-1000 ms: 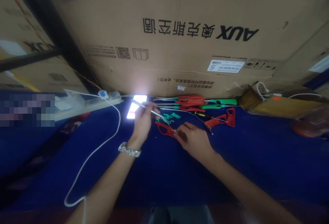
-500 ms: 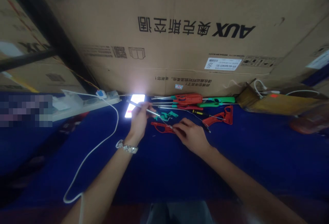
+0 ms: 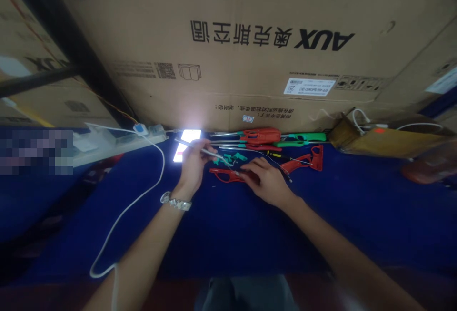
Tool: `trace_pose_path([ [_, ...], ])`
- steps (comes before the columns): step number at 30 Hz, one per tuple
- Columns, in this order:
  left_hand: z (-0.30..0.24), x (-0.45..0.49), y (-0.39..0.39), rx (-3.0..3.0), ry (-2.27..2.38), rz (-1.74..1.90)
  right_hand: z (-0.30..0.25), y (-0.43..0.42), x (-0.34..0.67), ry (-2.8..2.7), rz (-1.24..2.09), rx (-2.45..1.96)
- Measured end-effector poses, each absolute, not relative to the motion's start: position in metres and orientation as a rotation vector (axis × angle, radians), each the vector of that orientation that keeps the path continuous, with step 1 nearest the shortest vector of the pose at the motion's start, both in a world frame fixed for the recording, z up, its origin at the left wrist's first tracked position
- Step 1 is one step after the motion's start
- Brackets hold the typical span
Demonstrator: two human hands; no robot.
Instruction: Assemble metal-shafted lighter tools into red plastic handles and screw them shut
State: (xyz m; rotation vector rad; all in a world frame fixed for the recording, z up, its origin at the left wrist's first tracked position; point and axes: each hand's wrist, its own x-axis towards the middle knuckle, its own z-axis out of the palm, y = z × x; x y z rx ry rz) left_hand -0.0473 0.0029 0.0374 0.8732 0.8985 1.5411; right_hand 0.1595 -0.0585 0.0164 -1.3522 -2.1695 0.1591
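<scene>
My left hand [image 3: 193, 164], a metal watch on its wrist, is closed around a thin metal rod [image 3: 207, 151] that slants down to the right. The rod's tip meets a red plastic handle piece [image 3: 223, 174] lying on the blue cloth. My right hand [image 3: 266, 179] rests on that piece's right end, fingers curled and pinching at the joint. Small green plastic parts [image 3: 230, 159] lie just behind the rod.
Red and green handled tools [image 3: 266, 138] lie in a row along a big cardboard box [image 3: 250, 49]. Another red handle [image 3: 309, 160] sits to the right. A lit phone [image 3: 186, 143], a power strip [image 3: 117, 143] and a white cable [image 3: 132, 206] are at left.
Both hands have stayed together at the red piece and drifted slightly up in the picture; the rod tip remains at the piece's right end.
</scene>
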Motion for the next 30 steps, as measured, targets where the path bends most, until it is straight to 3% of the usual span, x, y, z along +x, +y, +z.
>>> trace_pose_path([
  [5, 0.045, -0.046, -0.001, 0.859, 0.796, 1.529, 0.028, -0.051, 0.152, -2.089, 0.165, -1.288],
  [15, 0.047, -0.050, 0.000, 0.797, 0.685, 1.537, 0.031, -0.015, 0.144, -2.017, 0.577, -1.135],
  [21, 0.048, -0.052, 0.002, 0.747, 0.716, 1.592, 0.027, -0.026, 0.147, -1.945, 0.438, -1.074],
  [30, 0.062, -0.049, -0.009, 0.800, 0.538, 1.585, 0.020, -0.048, 0.147, -1.814, 0.599, -1.136],
])
